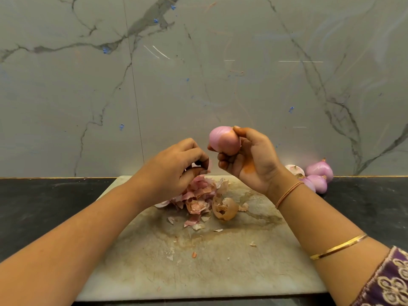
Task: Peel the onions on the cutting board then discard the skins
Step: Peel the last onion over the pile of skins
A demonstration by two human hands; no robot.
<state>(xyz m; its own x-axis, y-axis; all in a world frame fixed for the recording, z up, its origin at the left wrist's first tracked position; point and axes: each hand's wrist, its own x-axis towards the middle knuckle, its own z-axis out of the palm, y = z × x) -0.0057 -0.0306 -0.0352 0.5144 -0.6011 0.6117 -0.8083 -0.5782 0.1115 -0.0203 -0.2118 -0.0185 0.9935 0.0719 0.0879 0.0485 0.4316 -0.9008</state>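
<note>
Head view, right hand (249, 160) gripping onion (224, 140), left hand (176, 164) pinching half-hidden skin (209, 166)

A black speckled stone counter (44, 206) carries a pale, stained rectangular cutting board (198, 272). Just past the board's far right corner, a cluster of peeled pink onions (320, 171) lies on the counter. Papery pink-brown onion skins (198, 195) are heaped on the board's far half.

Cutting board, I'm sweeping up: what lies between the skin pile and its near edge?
Head view: a few loose skin scraps on the stained cutting board, otherwise bare.
</note>
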